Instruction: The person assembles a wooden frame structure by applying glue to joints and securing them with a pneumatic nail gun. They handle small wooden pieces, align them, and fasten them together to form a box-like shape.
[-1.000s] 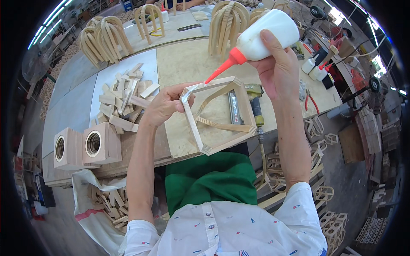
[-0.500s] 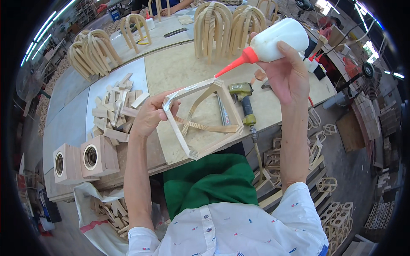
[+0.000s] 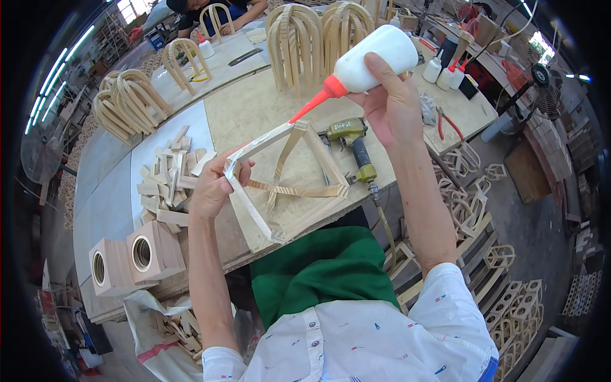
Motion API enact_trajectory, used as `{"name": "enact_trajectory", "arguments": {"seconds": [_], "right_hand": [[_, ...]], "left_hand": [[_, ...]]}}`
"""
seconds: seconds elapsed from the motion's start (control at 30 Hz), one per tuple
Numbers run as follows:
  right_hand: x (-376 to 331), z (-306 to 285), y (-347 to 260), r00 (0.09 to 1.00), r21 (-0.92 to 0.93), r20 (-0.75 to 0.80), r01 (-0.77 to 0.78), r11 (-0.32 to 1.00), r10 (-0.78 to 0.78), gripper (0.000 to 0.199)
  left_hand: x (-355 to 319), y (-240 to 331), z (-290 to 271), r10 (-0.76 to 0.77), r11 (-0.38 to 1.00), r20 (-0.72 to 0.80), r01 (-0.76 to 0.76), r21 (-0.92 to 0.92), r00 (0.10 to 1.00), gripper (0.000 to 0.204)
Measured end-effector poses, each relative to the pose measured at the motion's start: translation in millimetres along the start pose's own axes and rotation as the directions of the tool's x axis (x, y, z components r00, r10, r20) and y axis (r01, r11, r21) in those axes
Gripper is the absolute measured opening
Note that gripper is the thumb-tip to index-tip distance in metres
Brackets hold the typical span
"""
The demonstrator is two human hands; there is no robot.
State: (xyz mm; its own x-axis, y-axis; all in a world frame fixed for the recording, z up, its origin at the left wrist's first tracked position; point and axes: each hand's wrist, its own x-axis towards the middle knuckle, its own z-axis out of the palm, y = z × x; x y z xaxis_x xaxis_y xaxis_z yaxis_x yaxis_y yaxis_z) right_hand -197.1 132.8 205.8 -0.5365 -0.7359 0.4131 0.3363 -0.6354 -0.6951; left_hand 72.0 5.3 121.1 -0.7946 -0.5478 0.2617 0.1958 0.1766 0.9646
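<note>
A pale wooden frame (image 3: 326, 151) with curved crossing strips is tilted above the bench, gripped at its left corner by my left hand (image 3: 215, 186). White glue shows along its upper edge and at that left corner. My right hand (image 3: 396, 105) is closed around a white squeeze bottle (image 3: 382, 56) with a red nozzle, held tipped down to the left. The nozzle's tip is at the frame's upper edge, near the top corner. Just right of the frame lies a green and black air nail gun (image 3: 354, 148) with a hose attached.
Small wood offcuts (image 3: 167, 181) are heaped left of the frame. Two wooden blocks with round holes (image 3: 149, 253) stand at the near left edge. Bent-wood arches (image 3: 294, 48) stand at the back. Red-handled pliers (image 3: 449, 124) and glue bottles (image 3: 449, 76) lie right. Across the bench sits another person (image 3: 219, 16).
The bottle's nozzle has moved from the frame's top corner a little way left along its upper edge. My view has shifted, showing more of the person opposite and the bench's right side.
</note>
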Motion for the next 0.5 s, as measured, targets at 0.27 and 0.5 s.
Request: {"name": "enact_trajectory", "arguments": {"seconds": [0.27,0.5], "right_hand": [[0,-8,-2,0.999,-0.032,-0.023,0.029,0.999,-0.03,0.043],[-1,-10,-8,0.999,-0.095,-0.026,0.033,0.995,-0.035,0.043]], "left_hand": [[2,5,9,0.038,0.999,-0.014,-0.037,0.031,0.999,0.076],[3,6,10,0.055,0.997,0.008,-0.056,0.046,0.998,0.08]]}}
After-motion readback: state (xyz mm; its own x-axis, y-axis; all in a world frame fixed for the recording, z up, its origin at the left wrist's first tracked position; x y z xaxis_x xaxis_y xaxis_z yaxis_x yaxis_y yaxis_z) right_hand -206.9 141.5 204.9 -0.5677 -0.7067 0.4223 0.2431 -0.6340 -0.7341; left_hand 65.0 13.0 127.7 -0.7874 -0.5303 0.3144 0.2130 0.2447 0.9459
